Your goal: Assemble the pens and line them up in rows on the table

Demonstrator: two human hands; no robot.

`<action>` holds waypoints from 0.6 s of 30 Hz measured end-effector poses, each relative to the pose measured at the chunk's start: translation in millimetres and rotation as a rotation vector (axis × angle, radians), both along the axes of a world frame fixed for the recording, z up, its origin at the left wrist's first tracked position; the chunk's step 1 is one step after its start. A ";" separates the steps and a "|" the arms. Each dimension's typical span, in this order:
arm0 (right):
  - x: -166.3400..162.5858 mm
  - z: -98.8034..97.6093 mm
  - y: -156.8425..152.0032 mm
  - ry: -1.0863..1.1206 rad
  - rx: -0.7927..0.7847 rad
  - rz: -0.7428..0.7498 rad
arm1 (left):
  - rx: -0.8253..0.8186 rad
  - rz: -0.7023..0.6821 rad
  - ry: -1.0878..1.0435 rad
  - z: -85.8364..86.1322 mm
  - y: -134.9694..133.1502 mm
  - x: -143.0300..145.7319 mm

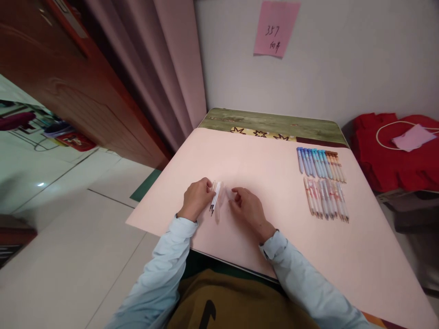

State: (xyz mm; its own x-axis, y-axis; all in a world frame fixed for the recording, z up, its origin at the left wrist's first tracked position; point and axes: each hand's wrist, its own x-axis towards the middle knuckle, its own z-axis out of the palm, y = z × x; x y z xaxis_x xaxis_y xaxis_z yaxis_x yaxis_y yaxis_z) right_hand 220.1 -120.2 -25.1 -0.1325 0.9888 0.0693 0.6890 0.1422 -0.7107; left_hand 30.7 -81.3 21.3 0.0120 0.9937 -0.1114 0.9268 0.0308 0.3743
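Note:
My left hand (198,199) is closed, its thumb and fingers pinching a few thin white pen refills (216,195) with dark tips that point toward me. Beside the refills lies a see-through, pale pinkish piece (219,209), perhaps a plastic sleeve or a clear pen barrel; its kind is hard to make out. Just to the right of it is my right hand (251,211), with thumb and index finger curved and apart. A faint translucent edge shows near those fingertips, but I cannot tell whether they touch it.
Pens in blue, turquoise and brown (319,163) lie in a row at the table's right, with a row of clear and pinkish pens (325,199) nearer me. Pale pink sheeting (274,173) covers the table. Red cloth (394,160) is at right, a wooden door (92,91) at left.

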 end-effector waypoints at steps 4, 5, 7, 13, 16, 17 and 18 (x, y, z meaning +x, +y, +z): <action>-0.6 -4.6 -1.0 0.036 0.048 -0.027 | -0.017 0.020 0.087 0.1 0.1 2.9; -0.7 -5.9 -0.9 0.048 0.058 -0.034 | -0.023 0.023 0.099 -0.4 0.2 3.9; -0.7 -8.6 -0.6 0.068 0.074 -0.046 | -0.035 0.025 0.110 -2.0 0.3 5.7; -0.4 -8.1 -2.8 0.281 0.100 -0.146 | 0.024 0.079 0.051 -3.5 -0.6 4.9; -0.1 -0.6 -6.0 0.530 0.061 -0.206 | 0.074 0.147 -0.147 1.7 -4.2 4.0; -0.3 2.5 -7.0 0.617 0.023 -0.202 | 0.073 0.151 -0.267 4.1 -6.5 5.3; -0.8 5.6 -7.9 0.700 -0.027 -0.184 | 0.064 0.141 -0.396 6.5 -9.5 7.8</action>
State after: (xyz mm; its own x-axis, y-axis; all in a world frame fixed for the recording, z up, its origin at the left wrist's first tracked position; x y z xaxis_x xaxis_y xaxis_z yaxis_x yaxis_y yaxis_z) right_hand 219.3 -128.1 -19.5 0.1030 0.9933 0.0523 0.0823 0.0439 -0.9956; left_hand 38.5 -90.8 27.8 -0.0947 0.9935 -0.0635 0.6993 0.1118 0.7061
